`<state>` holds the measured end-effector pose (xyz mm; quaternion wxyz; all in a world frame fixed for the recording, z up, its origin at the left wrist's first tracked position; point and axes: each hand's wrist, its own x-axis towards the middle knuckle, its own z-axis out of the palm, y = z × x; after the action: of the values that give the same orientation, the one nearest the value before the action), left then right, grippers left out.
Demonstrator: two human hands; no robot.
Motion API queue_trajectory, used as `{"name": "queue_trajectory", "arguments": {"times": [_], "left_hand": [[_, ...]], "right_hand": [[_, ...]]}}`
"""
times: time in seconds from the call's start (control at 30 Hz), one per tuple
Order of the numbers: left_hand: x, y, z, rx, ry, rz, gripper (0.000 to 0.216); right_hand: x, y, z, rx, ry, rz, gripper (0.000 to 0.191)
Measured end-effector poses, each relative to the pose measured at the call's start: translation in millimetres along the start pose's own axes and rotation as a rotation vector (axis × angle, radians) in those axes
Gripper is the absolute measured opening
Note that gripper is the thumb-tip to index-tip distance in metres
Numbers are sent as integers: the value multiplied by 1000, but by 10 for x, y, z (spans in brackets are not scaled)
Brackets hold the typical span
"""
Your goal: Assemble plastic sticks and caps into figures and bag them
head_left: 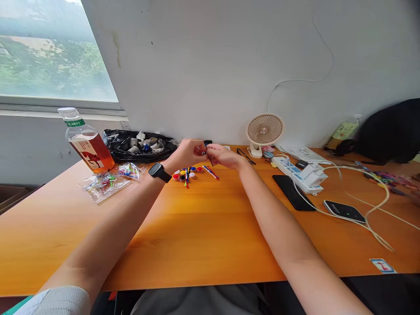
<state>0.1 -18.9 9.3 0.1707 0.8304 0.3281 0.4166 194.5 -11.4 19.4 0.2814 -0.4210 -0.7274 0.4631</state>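
My left hand (188, 153), with a black watch (159, 172) on its wrist, is closed in a pinch above the far middle of the table. Fingertip to fingertip with it, my right hand (223, 156) is closed too. A thin dark piece (211, 162) pokes out below the fingers where the hands meet; its kind is too small to tell. Just under my hands lie small round pots (177, 176) in red, yellow, white and other colours. Among them is a bundle of coloured strips (187, 178), and to their right a few more strips (211, 172) lie on the wood.
On the left stand a tea bottle (88, 146), clear plastic packets (106, 186) and a black bag (141, 148) of grey tubes. A fan (264, 131) is at the wall. Rightward lie a power strip (297, 176), a black phone (293, 192), a device (344, 211) and loose cables.
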Motion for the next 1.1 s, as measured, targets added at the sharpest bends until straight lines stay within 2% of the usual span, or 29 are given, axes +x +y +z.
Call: {"name": "queue_trajectory", "arguments": {"times": [0.1,0.2,0.3,0.37,0.47,0.63,0.73,0.83,0.9,0.97,1.03,1.1], "left_hand": [[-49,-131,92,-44,-55,-86,11],[-146,-168,200,-54,-223,-161,16],[-241,-116,327,-56,-425,-203,24],[-274,-72,395,-34,-481,-200,26],[-276,-55,405,44,-495,-198,28],[-244,-176,233,150,-586,-230,31],[-236,-245,165,265,-530,-154,24],[-229,-236,167,286,-427,-51,29],[-220,-193,188,256,-436,25,31],[-213,-157,204,259,-497,72,21],[-218,-158,204,298,-542,16,12],[-234,-203,187,315,-554,-130,15]], "right_hand": [[63,109,8,-182,63,76,19],[117,254,-43,-323,94,176,16],[140,390,-84,-472,49,290,13],[139,447,-95,-539,-10,346,9],[131,465,-120,-587,-80,379,8],[104,378,-249,-592,-86,354,17],[53,300,-340,-574,-93,336,16],[-16,219,-426,-561,-66,307,19],[-60,173,-479,-557,-46,291,21],[-96,140,-525,-553,-41,280,20],[-122,122,-558,-551,-49,280,19],[-135,114,-574,-555,-62,289,19]]}}
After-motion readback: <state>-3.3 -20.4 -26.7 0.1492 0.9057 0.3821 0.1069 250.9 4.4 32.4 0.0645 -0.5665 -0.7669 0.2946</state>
